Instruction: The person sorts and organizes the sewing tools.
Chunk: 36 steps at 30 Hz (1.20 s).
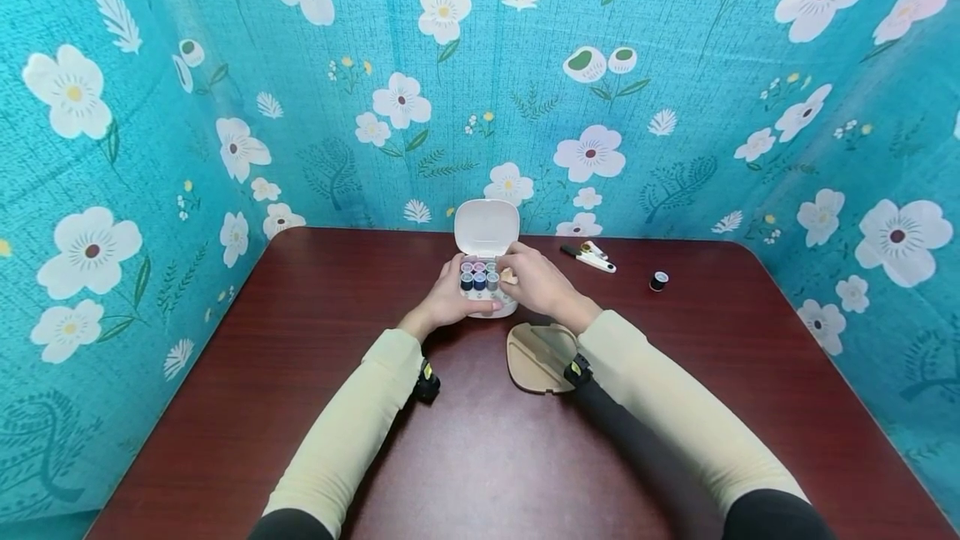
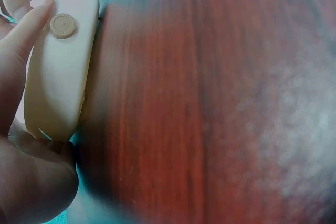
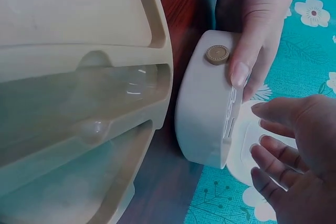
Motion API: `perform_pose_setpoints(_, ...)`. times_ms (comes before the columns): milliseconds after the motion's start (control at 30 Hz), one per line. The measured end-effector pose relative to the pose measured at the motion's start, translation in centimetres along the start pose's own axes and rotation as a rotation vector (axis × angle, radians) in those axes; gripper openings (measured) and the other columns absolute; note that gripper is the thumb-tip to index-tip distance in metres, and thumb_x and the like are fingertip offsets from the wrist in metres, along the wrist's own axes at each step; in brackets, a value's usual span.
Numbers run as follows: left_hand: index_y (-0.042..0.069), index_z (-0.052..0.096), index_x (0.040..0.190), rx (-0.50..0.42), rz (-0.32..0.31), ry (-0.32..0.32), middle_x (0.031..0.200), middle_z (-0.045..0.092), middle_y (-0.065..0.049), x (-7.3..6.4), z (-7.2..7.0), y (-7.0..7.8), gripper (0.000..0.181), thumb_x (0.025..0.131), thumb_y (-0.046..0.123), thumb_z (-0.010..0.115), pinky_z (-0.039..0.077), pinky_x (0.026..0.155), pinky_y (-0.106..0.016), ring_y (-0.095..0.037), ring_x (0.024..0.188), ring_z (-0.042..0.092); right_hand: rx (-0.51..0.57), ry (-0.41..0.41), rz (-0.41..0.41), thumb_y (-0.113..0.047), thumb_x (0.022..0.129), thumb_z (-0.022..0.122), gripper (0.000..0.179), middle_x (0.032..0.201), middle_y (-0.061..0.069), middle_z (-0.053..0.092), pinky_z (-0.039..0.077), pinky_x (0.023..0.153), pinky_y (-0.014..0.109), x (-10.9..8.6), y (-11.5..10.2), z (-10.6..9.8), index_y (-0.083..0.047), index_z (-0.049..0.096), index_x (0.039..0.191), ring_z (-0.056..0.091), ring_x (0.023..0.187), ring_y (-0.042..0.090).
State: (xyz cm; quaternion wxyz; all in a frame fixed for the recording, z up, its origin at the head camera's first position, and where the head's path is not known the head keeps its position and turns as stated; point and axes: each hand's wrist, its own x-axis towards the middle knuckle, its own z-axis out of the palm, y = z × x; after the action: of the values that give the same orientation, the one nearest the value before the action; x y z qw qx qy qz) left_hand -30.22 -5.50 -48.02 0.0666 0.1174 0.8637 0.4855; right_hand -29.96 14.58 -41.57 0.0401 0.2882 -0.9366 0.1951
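A white sewing box [image 1: 492, 307] stands on the table, its lid [image 1: 486, 227] raised at the back. Several thread spools [image 1: 479, 281] sit in rows inside it. My left hand [image 1: 446, 297] grips the box from the left, the thumb lying along its front top edge near a round brown button [image 3: 217, 54]. Over the box's right side is my right hand [image 1: 542, 280]. In the right wrist view its fingers [image 3: 273, 156] are loosely bent and apart, with nothing visible between them. The head view partly hides the spools under that hand.
A beige compartment tray [image 1: 525, 361] lies in front of the box, partly under the right forearm. Behind to the right are a white-and-black tool [image 1: 597, 260] and small items beside it. A dark thread spool [image 1: 659, 281] stands farther right. Flowered teal cloth [image 1: 480, 107] hangs around the table.
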Motion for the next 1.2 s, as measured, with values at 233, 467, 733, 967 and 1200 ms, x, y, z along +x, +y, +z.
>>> perform_pose_setpoints(233, 0.012, 0.027, 0.155, 0.005, 0.01, 0.01, 0.148, 0.035, -0.016, 0.0, 0.1, -0.1, 0.111, 0.071, 0.04, 0.094, 0.036, 0.112, -0.047, -0.03, 0.131, 0.043, 0.028, 0.009, 0.009, -0.011, 0.091, 0.077, 0.022, 0.12, 0.012, 0.064, 0.055, 0.084, 0.039, -0.5, 0.5, 0.1, -0.002, 0.076, 0.111, 0.064, 0.1, 0.025)
perform_pose_setpoints(467, 0.012, 0.029, 0.154, 0.013, 0.01, 0.016, 0.147, 0.036, -0.016, 0.0, 0.1, 0.0, 0.11, 0.07, 0.038, 0.095, 0.036, 0.113, -0.045, -0.029, 0.13, 0.044, 0.039, 0.024, 0.044, -0.011, 0.091, 0.076, 0.027, 0.114, 0.013, 0.064, 0.054, 0.074, 0.036, -1.5, 1.3, -0.5, -0.002, 0.074, 0.116, 0.065, 0.092, 0.026)
perform_pose_setpoints(733, 0.01, 0.03, 0.153, 0.006, 0.012, 0.031, 0.147, 0.037, -0.017, -0.1, 0.0, 0.2, 0.11, 0.069, 0.038, 0.096, 0.035, 0.113, -0.045, -0.03, 0.13, 0.044, 0.057, 0.074, 0.104, -0.012, 0.09, 0.077, 0.028, 0.112, 0.011, 0.062, 0.056, 0.084, 0.044, -3.1, 3.3, -1.5, -0.002, 0.073, 0.116, 0.064, 0.098, 0.027)
perform_pose_setpoints(967, 0.01, 0.032, 0.152, 0.003, 0.016, 0.032, 0.147, 0.037, -0.018, -0.2, 0.0, 0.3, 0.109, 0.069, 0.038, 0.096, 0.035, 0.113, -0.046, -0.03, 0.131, 0.043, 0.016, 0.132, 0.152, -0.015, 0.091, 0.075, 0.029, 0.118, 0.015, 0.061, 0.052, 0.091, 0.052, -4.9, 6.1, -2.1, -0.001, 0.072, 0.117, 0.061, 0.105, 0.033)
perform_pose_setpoints(1200, 0.01, 0.031, 0.152, 0.012, 0.015, 0.03, 0.147, 0.037, -0.018, -0.1, 0.0, 0.3, 0.108, 0.07, 0.036, 0.095, 0.036, 0.113, -0.046, -0.03, 0.13, 0.044, -0.003, 0.148, 0.245, -0.016, 0.092, 0.074, 0.032, 0.118, 0.016, 0.059, 0.051, 0.088, 0.055, -6.9, 9.0, -2.7, -0.001, 0.07, 0.12, 0.061, 0.104, 0.035)
